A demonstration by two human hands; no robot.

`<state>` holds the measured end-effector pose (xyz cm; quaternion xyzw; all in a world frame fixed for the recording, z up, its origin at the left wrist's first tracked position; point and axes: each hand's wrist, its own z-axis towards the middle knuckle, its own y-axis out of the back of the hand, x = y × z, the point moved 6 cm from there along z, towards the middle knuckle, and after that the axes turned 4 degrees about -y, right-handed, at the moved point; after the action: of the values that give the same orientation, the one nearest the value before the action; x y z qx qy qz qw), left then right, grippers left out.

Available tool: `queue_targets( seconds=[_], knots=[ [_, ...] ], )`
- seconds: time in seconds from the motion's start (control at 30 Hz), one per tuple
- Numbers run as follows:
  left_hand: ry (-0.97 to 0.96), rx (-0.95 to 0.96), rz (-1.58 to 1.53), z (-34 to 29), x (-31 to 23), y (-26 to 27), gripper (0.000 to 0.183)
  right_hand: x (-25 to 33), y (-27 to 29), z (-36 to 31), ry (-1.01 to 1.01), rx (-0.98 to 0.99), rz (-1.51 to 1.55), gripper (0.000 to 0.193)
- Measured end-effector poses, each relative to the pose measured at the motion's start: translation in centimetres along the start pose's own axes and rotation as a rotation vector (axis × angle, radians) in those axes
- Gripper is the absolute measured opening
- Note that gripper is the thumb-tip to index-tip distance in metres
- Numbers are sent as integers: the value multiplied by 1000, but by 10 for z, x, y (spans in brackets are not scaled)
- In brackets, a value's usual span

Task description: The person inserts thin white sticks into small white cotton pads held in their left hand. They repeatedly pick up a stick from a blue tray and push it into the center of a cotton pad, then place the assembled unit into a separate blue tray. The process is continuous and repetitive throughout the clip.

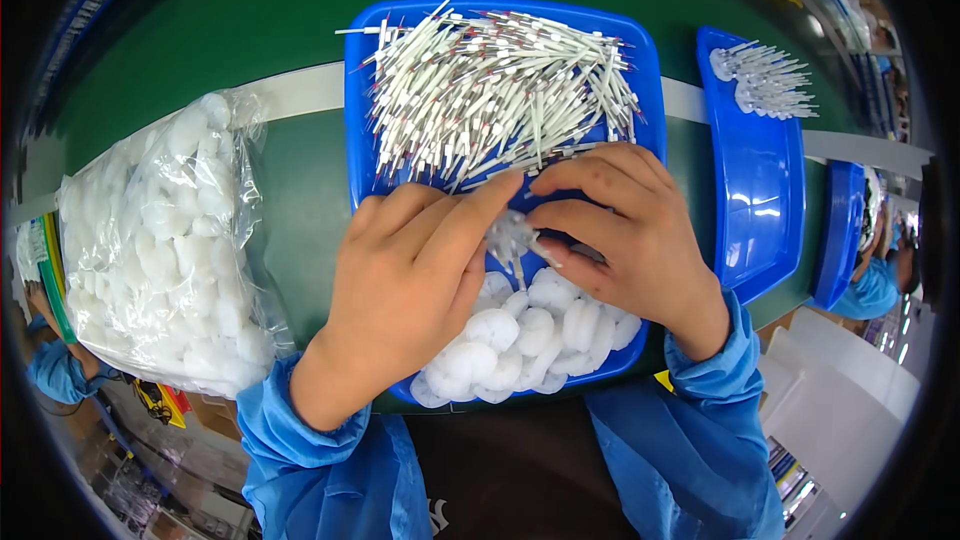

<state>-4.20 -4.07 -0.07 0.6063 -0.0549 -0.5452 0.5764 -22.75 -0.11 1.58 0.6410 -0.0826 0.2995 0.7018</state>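
Observation:
My left hand [410, 260] and my right hand [635, 225] meet over the middle of a blue tray [357, 90]. Between them they grip a small clear plastic piece [512, 237] with a thin stem pointing down. Fingers hide part of it, and its details are blurred. Just beyond my fingertips lies a heap of thin white sticks [500, 90] with white collars and reddish tips, filling the tray's far half. White translucent round plastic discs [515, 340] are piled in the near half, under my hands.
A clear bag [165, 250] full of similar white discs lies to the left. On the right, a second blue tray [760, 200] holds clear pieces with rows of sticks [765, 80] at its far end. Another blue tray [840, 230] and people in blue sleeves [870, 290] are farther right.

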Motion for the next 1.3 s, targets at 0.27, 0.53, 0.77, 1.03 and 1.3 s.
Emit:
queue_targets(
  seconds=[0.27,0.53,0.77,1.03,1.3],
  knots=[
    [8,9,1,4,-2,4,24,-2,-11,-3,25,-4,101,25],
    [-7,24,41,11,-5,-2,18,10,-11,-4,40,-93,-68,12],
    [36,-98,43,2,-7,3,22,-12,5,-10,-91,-108,141,18],
    [10,40,39,-5,-11,3,29,-4,-9,-5,-44,-63,94,18],
    [-30,-7,74,-6,-16,12,21,6,-9,-7,-84,-49,-97,20]
  ],
)
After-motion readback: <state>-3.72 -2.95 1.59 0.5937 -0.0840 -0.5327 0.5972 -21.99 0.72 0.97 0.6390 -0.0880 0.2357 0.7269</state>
